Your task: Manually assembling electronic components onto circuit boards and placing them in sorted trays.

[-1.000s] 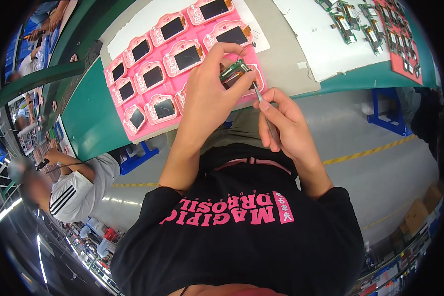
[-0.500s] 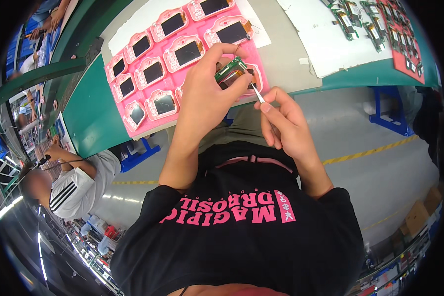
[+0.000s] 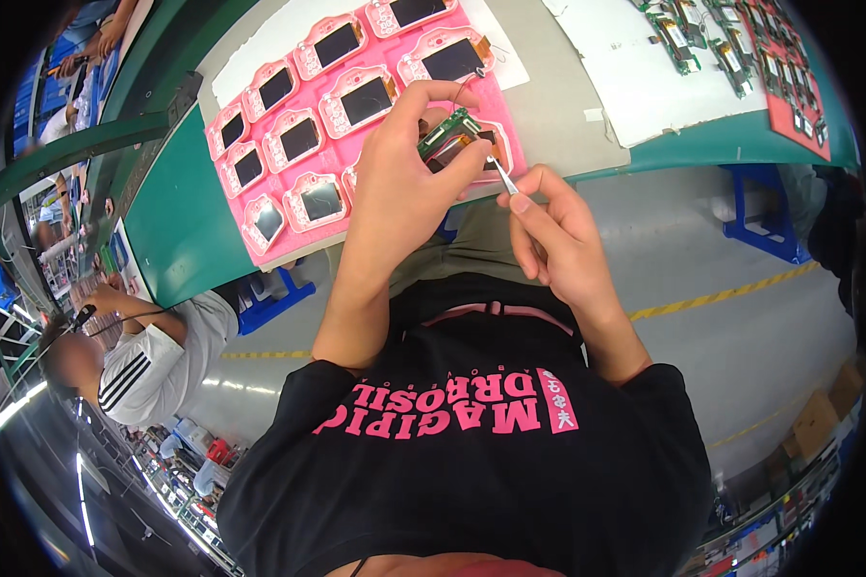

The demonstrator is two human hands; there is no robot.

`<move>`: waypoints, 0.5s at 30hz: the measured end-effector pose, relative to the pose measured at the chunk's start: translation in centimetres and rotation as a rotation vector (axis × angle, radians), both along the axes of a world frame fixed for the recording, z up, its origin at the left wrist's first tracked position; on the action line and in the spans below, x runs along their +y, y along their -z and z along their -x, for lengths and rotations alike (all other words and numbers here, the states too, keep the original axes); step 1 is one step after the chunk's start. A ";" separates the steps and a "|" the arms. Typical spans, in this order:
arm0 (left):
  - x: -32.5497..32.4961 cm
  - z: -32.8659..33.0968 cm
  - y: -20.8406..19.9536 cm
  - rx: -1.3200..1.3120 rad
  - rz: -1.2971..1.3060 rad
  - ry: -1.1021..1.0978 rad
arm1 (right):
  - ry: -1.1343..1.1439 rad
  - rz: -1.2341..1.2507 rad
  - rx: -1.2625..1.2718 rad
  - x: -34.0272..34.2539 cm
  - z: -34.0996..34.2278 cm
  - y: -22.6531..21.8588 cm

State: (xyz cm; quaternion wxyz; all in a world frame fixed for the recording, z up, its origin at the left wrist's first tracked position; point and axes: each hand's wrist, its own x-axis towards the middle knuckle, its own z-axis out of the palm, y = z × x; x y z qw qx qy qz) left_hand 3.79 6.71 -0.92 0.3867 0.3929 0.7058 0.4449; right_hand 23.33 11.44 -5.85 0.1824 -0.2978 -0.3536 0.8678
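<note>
My left hand [image 3: 406,178] is closed around a green circuit board [image 3: 449,133], its thumb and fingers at the board's edges. A thin wire runs up from the board to a small round part [image 3: 480,72]. In my right hand [image 3: 556,226] are metal tweezers [image 3: 506,179], pinched between thumb and fingers. Their tip reaches the near right side of the board, beside my left thumb. Below the board lies a pink device shell [image 3: 500,144], partly covered by my left hand. Several more pink shells with dark screens [image 3: 365,103] sit in rows on a pink foam tray [image 3: 315,88].
On the right, several circuit boards with wires [image 3: 678,43] lie on a white sheet [image 3: 635,106]. More boards fill a red tray [image 3: 787,91] at the far right. A co-worker in a white shirt [image 3: 154,370] is at the left, beside the green bench [image 3: 178,231].
The tweezers' tip has shifted slightly near the board's right side, and a small white bit now shows at it. The board has tilted a little in my left hand.
</note>
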 end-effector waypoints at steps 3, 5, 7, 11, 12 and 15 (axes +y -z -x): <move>-0.6 0.3 -0.5 -0.094 0.012 -0.009 | 0.008 0.008 0.043 0.0 0.0 0.1; -1.6 0.9 -0.4 -0.205 -0.004 0.060 | 0.046 -0.060 0.046 -0.3 0.1 0.1; -2.2 1.3 -0.3 -0.317 -0.019 0.129 | 0.083 -0.127 0.048 -0.5 0.2 0.0; -2.4 1.7 -0.2 -0.370 0.014 0.171 | 0.051 -0.305 0.008 -1.1 0.2 0.7; -2.5 1.7 -0.2 -0.389 0.024 0.186 | 0.041 -0.366 -0.007 -1.2 0.2 0.8; -2.2 1.7 -0.8 -0.413 0.071 0.177 | 0.050 -0.417 -0.026 -1.4 0.1 1.4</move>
